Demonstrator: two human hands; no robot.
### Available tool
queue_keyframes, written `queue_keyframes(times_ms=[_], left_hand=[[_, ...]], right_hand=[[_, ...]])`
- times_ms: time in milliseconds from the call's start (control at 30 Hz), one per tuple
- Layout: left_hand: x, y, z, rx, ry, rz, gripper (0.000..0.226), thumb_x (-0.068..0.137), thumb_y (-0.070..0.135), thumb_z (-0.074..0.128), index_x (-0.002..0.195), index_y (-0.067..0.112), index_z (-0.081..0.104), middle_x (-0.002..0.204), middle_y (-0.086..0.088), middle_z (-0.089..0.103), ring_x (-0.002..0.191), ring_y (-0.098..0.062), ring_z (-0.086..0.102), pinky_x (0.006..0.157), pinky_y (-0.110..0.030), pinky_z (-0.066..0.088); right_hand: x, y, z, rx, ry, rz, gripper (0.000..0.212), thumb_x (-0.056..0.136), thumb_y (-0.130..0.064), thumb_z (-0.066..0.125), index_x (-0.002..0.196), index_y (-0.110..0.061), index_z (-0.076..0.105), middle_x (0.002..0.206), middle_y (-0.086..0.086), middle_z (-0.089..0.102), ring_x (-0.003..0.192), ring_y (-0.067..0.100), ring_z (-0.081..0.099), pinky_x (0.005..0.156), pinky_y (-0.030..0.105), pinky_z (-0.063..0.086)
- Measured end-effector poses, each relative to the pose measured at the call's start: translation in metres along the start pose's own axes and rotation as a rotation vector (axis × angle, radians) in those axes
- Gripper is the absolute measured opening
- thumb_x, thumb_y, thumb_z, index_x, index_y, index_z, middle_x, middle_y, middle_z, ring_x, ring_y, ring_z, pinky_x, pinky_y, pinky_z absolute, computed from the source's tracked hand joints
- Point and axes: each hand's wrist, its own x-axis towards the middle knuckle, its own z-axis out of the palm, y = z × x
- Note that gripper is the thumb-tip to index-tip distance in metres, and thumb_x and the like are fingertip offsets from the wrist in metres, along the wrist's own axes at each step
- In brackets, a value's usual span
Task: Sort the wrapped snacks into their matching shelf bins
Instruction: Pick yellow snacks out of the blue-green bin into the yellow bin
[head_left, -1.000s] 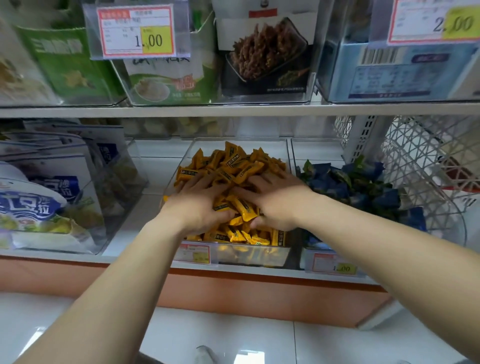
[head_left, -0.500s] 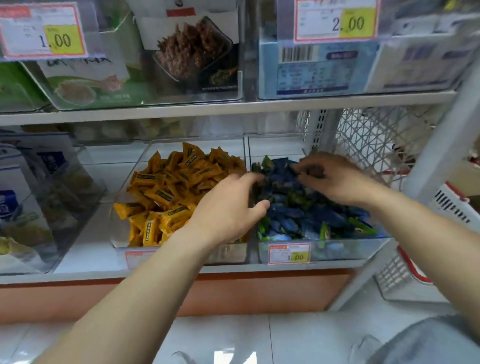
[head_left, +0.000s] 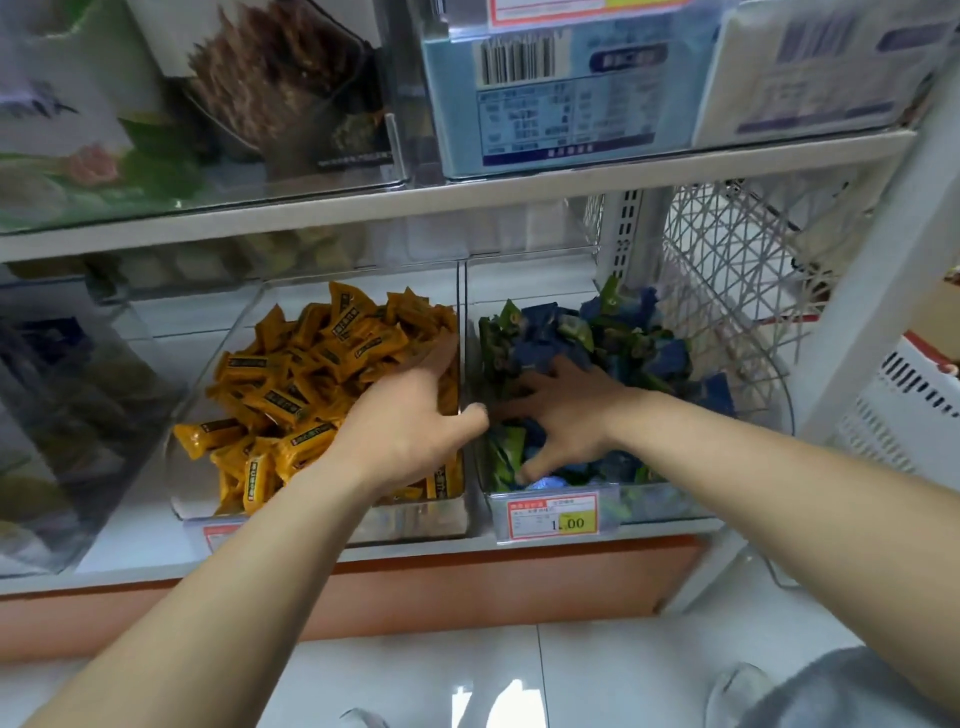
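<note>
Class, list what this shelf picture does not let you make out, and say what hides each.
Head view:
Whether the left hand has a grip on an orange snack: its own back hides the palm.
Orange bin's price tag: left forearm covers most.
Upper price tag: cut by top edge.
Wrapper print: too small.

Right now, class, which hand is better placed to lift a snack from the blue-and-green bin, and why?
Right: the right hand lies spread on the blue and green snacks, while the left hand sits over the yellow snacks across the clear divider.
</note>
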Motion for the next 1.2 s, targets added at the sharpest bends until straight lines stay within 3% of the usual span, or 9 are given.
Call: queue_keyframes(times_ms=[133,267,433,633,767,867,933,1067,1200], left_hand=[[-0.002,-0.003,0.000,0.006,0.011,0.001,0.056,0.075,0.065,0.048,0.124,0.037,0.046,0.109,0.005,0.065,0.094,-0.020,0.061,0.078,-0.039,0.055],[0.001,-0.004,0.000,0.001,0.002,0.009,0.065,0.075,0.066,0.048,0.132,0.034,0.044,0.126,0.002,0.061,0.109,-0.021,0.058,0.090,-0.041,0.053],[0.002,-0.002,0.000,0.004,-0.001,0.013,0.062,0.077,0.064,0.049,0.130,0.032,0.045,0.123,-0.001,0.062,0.106,-0.022,0.059,0.089,-0.043,0.054],[0.000,-0.002,0.001,-0.039,0.025,0.031,0.070,0.077,0.061,0.052,0.140,0.036,0.038,0.134,0.002,0.059,0.114,-0.023,0.057,0.093,-0.036,0.052],[0.000,-0.004,0.004,-0.047,0.042,0.045,0.068,0.077,0.062,0.052,0.138,0.038,0.037,0.132,0.000,0.059,0.114,-0.023,0.057,0.088,-0.030,0.049],[0.002,-0.006,0.005,-0.048,0.046,0.040,0.076,0.076,0.063,0.052,0.144,0.035,0.035,0.143,0.003,0.053,0.125,-0.023,0.052,0.089,-0.024,0.039],[0.003,-0.006,0.005,-0.041,0.044,0.033,0.081,0.075,0.063,0.051,0.148,0.032,0.034,0.148,0.003,0.049,0.129,-0.022,0.050,0.091,-0.022,0.036],[0.002,-0.002,0.005,-0.054,0.072,0.060,0.068,0.076,0.059,0.052,0.137,0.032,0.042,0.133,0.000,0.059,0.115,-0.024,0.057,0.086,-0.026,0.045],[0.000,0.003,0.008,-0.056,0.090,0.040,0.055,0.076,0.056,0.050,0.126,0.034,0.047,0.113,0.003,0.064,0.097,-0.022,0.060,0.081,-0.038,0.054]], right_hand=[[-0.003,0.011,0.000,0.032,0.117,-0.014,0.060,0.077,-0.054,0.070,0.132,-0.034,0.056,0.127,-0.002,0.061,0.111,0.025,0.057,0.082,0.031,0.049],[-0.020,0.042,-0.004,0.240,0.177,0.071,0.040,0.073,-0.042,0.077,0.109,-0.036,0.063,0.090,-0.012,0.062,0.077,0.009,0.056,0.055,0.026,0.040],[-0.027,0.055,-0.011,0.423,0.290,0.170,0.034,0.074,-0.036,0.078,0.102,-0.043,0.060,0.101,-0.010,0.063,0.091,0.016,0.061,0.073,0.035,0.052],[-0.027,0.061,-0.016,0.525,0.456,0.228,0.023,0.078,-0.020,0.074,0.082,-0.035,0.058,0.091,-0.009,0.061,0.088,0.018,0.061,0.060,0.027,0.041],[-0.029,0.064,-0.024,0.443,0.423,0.307,0.026,0.081,-0.024,0.072,0.104,-0.015,0.064,0.105,0.003,0.062,0.102,0.026,0.059,0.074,0.033,0.046],[-0.038,0.051,-0.035,0.307,0.417,0.356,0.060,0.076,-0.044,0.075,0.130,-0.031,0.054,0.127,0.002,0.052,0.126,0.032,0.041,0.098,0.045,0.043],[-0.044,0.036,-0.037,0.347,0.514,0.230,0.049,0.075,-0.044,0.074,0.121,-0.038,0.057,0.120,-0.007,0.056,0.116,0.022,0.049,0.090,0.039,0.046],[-0.044,0.018,-0.023,0.390,0.118,0.082,0.025,0.076,-0.047,0.078,0.096,-0.036,0.066,0.083,-0.018,0.067,0.076,0.002,0.063,0.066,0.029,0.054],[-0.033,0.022,-0.016,0.216,-0.096,0.092,0.070,0.069,-0.067,0.074,0.131,-0.037,0.057,0.120,-0.015,0.062,0.105,0.012,0.061,0.083,0.030,0.053]])
